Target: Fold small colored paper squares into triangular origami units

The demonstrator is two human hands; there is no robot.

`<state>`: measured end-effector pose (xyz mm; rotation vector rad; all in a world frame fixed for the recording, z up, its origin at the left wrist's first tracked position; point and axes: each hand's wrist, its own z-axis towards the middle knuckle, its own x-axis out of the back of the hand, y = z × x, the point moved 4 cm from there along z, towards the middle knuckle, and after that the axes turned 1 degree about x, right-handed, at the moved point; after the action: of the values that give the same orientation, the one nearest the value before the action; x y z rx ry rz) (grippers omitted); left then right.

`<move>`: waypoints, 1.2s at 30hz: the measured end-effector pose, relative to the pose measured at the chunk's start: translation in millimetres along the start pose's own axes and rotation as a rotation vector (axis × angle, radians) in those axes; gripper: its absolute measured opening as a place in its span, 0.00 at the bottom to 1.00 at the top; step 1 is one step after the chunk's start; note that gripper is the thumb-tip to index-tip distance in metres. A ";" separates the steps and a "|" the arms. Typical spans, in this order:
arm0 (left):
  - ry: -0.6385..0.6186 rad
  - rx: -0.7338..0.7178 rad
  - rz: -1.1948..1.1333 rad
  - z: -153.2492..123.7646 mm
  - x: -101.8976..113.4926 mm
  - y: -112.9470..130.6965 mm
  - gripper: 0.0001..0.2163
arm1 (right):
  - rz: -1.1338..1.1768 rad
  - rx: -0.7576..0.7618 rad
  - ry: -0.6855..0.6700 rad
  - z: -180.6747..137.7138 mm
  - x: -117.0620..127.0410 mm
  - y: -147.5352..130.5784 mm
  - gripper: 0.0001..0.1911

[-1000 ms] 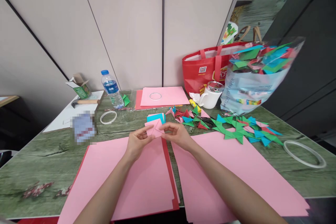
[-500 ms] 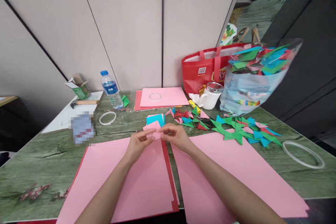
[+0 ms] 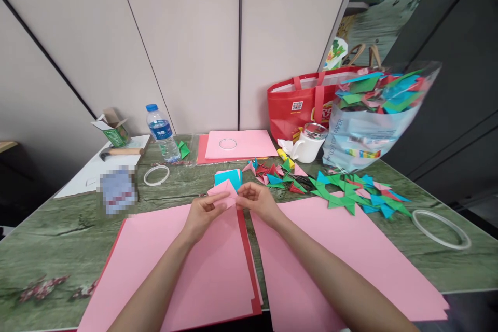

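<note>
A small creased piece of pink paper [image 3: 222, 188] is held up between my two hands, above the near sheets. My left hand [image 3: 206, 213] pinches its lower left side between thumb and fingers. At its right corner, my right hand [image 3: 257, 201] grips the edge with thumb and fingertips. Just behind the piece lies a small stack of blue and pink paper squares [image 3: 229, 178]. Under my left forearm are large pink sheets [image 3: 213, 270] with red ones beneath. More pink sheets [image 3: 330, 249] lie below my right forearm.
Folded paper pieces [image 3: 276, 174] and a green star-shaped chain [image 3: 338, 194] lie right of my hands. Behind stand a white mug [image 3: 309, 145], a red bag [image 3: 288, 114] and a filled plastic bag [image 3: 358, 137]. A water bottle [image 3: 162, 135] and hammer [image 3: 122, 151] are at the left.
The pink paper has turned slightly in my hands, and its top corner now tips more to the left. Both hands still grip it. The whole view has shifted a little.
</note>
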<state>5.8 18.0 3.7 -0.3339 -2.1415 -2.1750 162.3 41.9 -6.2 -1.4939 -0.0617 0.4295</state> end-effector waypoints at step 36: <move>-0.224 -0.034 0.042 -7.4 -18.8 5.4 0.13 | -0.245 0.115 0.099 0.5 4.9 -7.7 0.13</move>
<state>24.4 8.6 5.1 -0.6478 -2.1847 -2.2479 168.5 43.8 0.2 -1.3722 -0.1382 0.1582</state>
